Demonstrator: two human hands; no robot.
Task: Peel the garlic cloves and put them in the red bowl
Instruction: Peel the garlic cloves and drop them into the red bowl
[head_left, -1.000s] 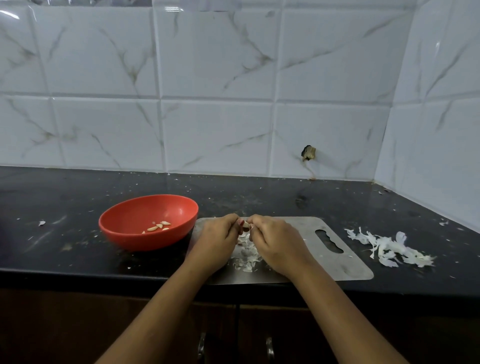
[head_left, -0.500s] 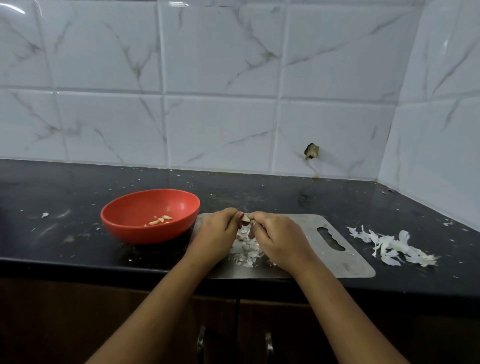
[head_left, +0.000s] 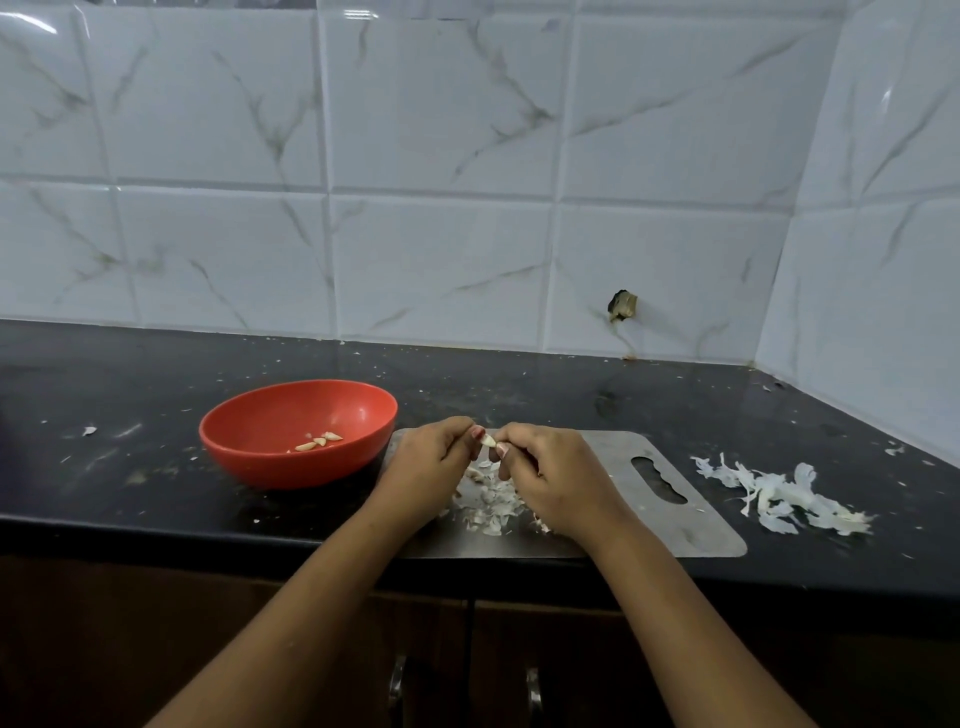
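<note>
Few peeled cloves (head_left: 318, 442) already in red bowl (head_left: 249, 431), ten o'clock of hands. Left hand (head_left: 434, 462), right hand (head_left: 550, 473) both pinch garlic clove (head_left: 488, 440), part-peeled; skins (head_left: 491, 501) below on board (head_left: 613, 452). More cloves left: cannot tell.

- Left of the fingers (head_left: 511, 435), the red bowl (head_left: 249, 447) blocks the counter (head_left: 130, 499).
- Under them, peel scraps (head_left: 493, 506) litter the board (head_left: 613, 457).
- To their right the board lies bare; beyond it sits a peel heap (head_left: 779, 493).

light: dim, cool | glare: top-left tiles (head_left: 31, 23) | edges: wide-angle bowing | focus: sharp
</note>
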